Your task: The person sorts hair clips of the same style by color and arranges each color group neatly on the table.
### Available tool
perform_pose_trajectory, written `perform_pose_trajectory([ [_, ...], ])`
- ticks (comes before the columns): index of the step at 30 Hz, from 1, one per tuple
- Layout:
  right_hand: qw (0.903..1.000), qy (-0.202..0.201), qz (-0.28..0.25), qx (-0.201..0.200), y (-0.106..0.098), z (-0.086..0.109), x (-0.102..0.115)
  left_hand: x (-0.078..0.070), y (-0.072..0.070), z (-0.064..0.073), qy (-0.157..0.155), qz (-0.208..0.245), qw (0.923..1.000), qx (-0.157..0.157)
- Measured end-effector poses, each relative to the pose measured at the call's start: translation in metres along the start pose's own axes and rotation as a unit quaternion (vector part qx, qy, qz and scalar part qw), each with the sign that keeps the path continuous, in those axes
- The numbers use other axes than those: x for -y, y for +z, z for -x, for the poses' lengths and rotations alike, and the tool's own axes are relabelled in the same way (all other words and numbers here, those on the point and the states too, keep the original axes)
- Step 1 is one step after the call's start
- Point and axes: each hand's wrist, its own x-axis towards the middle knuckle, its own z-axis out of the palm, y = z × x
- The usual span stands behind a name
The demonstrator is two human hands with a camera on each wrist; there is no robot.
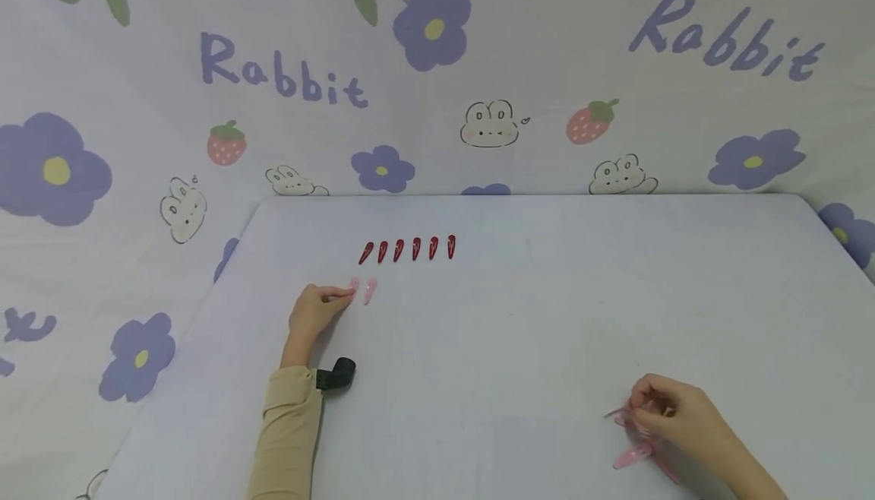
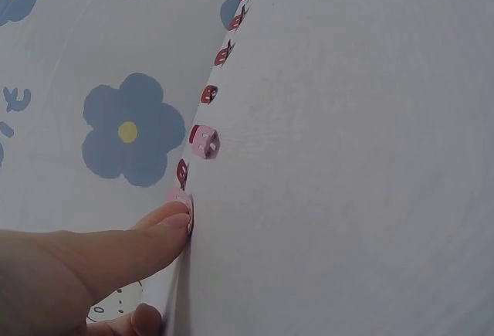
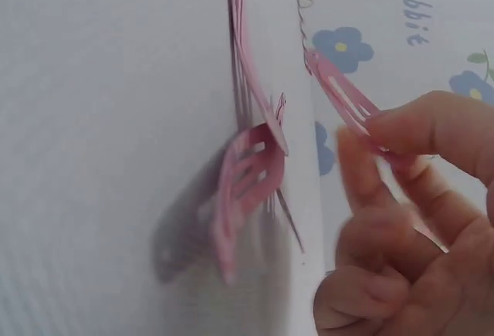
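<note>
Several dark red snap hair clips [image 1: 415, 248] lie side by side in a row toward the back of the white tabletop. Below the row's left end is a pink hair clip [image 1: 371, 291]. Just left of it, my left hand [image 1: 314, 311] pinches another pink hair clip [image 2: 181, 195] at the table surface, between thumb and finger; the fingertips partly cover it. At the front right, my right hand [image 1: 683, 416] holds a pink hair clip [image 3: 343, 93] between thumb and fingers, raised off the table. Beneath that hand lies a loose pile of pink hair clips [image 1: 632, 456], partly hidden by it.
The white tabletop [image 1: 478, 363] ends at a straight back edge against a hanging cloth [image 1: 533, 36] printed with flowers, strawberries and rabbits. A black wrist camera [image 1: 337, 374] is strapped at the left sleeve cuff, close above the table.
</note>
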Motion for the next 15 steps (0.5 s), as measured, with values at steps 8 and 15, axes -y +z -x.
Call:
perform_pose_trajectory([
  [8, 0.9961, -0.035, -0.081, 0.001, -0.0026, -0.0012, -0.0109, -0.0011, 0.0017, -0.0022, 0.004, -0.007, 1.0, -0.005],
  [15, 0.9934, 0.056, -0.099, 0.013, -0.0021, -0.0038, -0.004, 0.0027, 0.0006, -0.0011, -0.006, 0.0, 1.0, 0.003],
])
